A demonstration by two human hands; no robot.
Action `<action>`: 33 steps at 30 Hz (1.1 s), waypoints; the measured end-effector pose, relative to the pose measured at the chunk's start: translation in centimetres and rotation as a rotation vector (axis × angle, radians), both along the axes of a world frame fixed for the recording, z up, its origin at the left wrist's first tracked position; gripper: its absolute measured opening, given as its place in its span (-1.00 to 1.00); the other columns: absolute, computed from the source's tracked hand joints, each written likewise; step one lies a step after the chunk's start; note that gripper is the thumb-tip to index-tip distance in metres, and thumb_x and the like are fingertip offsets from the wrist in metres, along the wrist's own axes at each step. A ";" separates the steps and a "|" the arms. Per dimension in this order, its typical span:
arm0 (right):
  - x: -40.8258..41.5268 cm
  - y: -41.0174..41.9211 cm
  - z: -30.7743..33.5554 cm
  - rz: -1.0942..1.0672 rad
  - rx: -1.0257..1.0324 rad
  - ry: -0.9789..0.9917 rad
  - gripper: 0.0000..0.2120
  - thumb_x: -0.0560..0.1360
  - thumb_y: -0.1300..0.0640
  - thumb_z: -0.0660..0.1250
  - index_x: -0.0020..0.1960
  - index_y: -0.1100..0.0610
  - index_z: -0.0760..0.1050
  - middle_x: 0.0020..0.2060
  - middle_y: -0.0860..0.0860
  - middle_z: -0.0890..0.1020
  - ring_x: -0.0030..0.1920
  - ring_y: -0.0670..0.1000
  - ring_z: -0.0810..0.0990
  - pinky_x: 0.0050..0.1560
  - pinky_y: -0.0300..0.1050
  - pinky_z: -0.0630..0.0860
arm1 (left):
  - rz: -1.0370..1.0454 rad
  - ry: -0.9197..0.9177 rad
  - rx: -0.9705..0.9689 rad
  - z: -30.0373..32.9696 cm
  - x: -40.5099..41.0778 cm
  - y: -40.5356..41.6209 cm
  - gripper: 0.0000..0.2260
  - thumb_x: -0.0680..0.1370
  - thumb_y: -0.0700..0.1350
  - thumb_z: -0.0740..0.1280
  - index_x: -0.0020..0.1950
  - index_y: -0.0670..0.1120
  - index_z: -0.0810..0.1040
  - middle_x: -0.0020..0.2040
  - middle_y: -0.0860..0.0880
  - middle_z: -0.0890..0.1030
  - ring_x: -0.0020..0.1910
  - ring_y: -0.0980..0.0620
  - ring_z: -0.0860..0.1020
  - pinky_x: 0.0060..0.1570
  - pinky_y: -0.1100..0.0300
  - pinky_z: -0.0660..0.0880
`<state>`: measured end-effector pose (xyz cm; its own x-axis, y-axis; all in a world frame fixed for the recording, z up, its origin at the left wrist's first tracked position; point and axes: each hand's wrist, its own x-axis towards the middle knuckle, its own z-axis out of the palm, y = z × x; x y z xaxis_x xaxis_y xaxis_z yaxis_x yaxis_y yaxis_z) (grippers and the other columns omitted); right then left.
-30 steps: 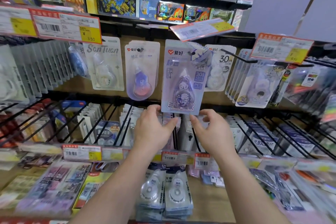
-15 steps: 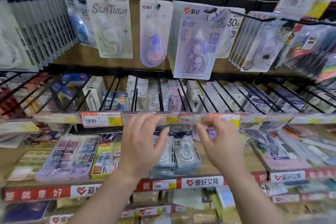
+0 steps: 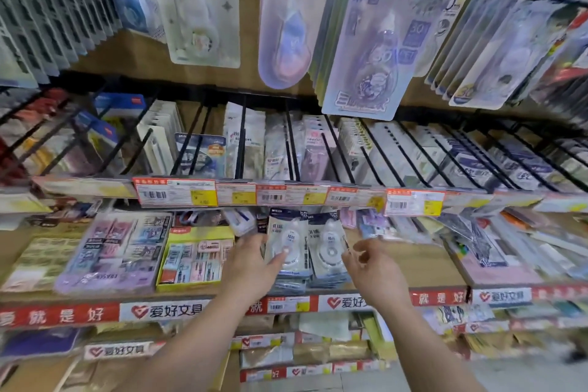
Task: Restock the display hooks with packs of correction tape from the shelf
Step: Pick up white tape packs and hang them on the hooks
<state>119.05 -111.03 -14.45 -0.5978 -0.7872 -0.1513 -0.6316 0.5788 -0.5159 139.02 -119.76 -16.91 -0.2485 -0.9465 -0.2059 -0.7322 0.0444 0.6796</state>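
Clear blister plastic over grey-white card: that is what the left hand (image 3: 254, 259) is closing on, thumb laid across the face of the left stack of correction tape packs (image 3: 288, 248) and fingers out of sight beyond its near edge. It looks like a loose pinch on the top pack only; whether the pack has left the pile cannot be told. The right hand (image 3: 370, 264) holds nothing, its fingers loosely curled just beside the right stack (image 3: 329, 251), which lies against the gripped one on the wooden shelf (image 3: 413, 267).

Slippery plastic faces are the main risk, I judge. A thumb pressing down while the hand draws back could drag two or three packs together, or fan the pile forward over the shelf lip just below the wrist. The neighbouring stack touches it and could be pulled askew as well.

Directly above the grip runs a strip of price labels (image 3: 286, 196), and above that black wire hooks (image 3: 291, 143) carrying packs. A lifted pack must first come back toward the person before rising, or its top edge may catch the label strip. Higher still hangs the purple-carded pack (image 3: 372, 51) on the upper row. Left of the gripping hand sits a yellow tray of erasers (image 3: 194, 259), near but not touching.
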 end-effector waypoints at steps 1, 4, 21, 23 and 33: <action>-0.3 -0.5 -0.3 -0.002 0.035 -0.027 -0.61 0.54 -0.16 0.31 0.26 0.04 0.45 0.04 -0.01 0.60 0.07 0.05 0.61 -0.04 -0.10 0.50 | 0.021 0.007 0.046 -0.2 -0.5 -0.2 -0.45 0.54 0.23 0.31 0.46 0.00 0.36 0.37 -0.06 0.44 0.34 -0.07 0.41 0.31 0.05 0.38; -1.4 -2.2 -1.4 0.008 0.115 -0.036 -0.51 0.52 -0.18 0.33 0.33 0.07 0.43 0.18 0.06 0.61 0.17 0.07 0.59 0.09 -0.10 0.48 | 0.087 0.064 0.162 -1.4 -1.7 -0.9 -0.43 0.54 0.19 0.35 0.47 -0.03 0.35 0.39 -0.06 0.45 0.36 -0.09 0.42 0.32 0.06 0.38; -6.2 -5.4 -5.2 0.119 0.233 -0.333 -0.41 0.43 -0.27 0.40 0.24 0.12 0.40 -0.08 -0.01 0.67 -0.09 0.00 0.65 -0.19 -0.14 0.51 | 0.391 0.189 0.363 -2.7 -4.2 -1.8 -0.29 0.46 0.11 0.49 0.51 -0.13 0.34 0.47 -0.10 0.42 0.39 -0.13 0.44 0.29 0.11 0.36; -6.7 -5.6 -5.5 0.133 0.228 -0.393 -0.45 0.39 -0.26 0.44 0.13 0.14 0.44 -0.11 0.02 0.67 -0.13 0.01 0.64 -0.18 -0.12 0.55 | 0.425 0.193 0.372 -2.5 -4.3 -1.5 -0.32 0.46 0.08 0.50 0.49 -0.14 0.36 0.43 -0.10 0.47 0.35 -0.13 0.47 0.29 0.11 0.38; -5.1 -4.4 -3.8 0.287 0.096 -0.590 -0.31 0.41 -0.22 0.46 0.36 0.17 0.37 0.17 0.11 0.61 0.12 0.08 0.60 0.10 -0.01 0.56 | 0.669 0.563 0.497 -3.0 -2.3 1.8 -0.62 0.52 -0.09 0.48 0.27 -0.09 0.45 0.10 -0.04 0.59 0.04 -0.06 0.54 0.18 -0.01 0.46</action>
<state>113.91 -115.41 -18.28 -0.1619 -0.8696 -0.4666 -0.3952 0.4903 -0.7768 136.74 -117.94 -19.93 0.1199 -0.7660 -0.6315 -0.0699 -0.6410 0.7643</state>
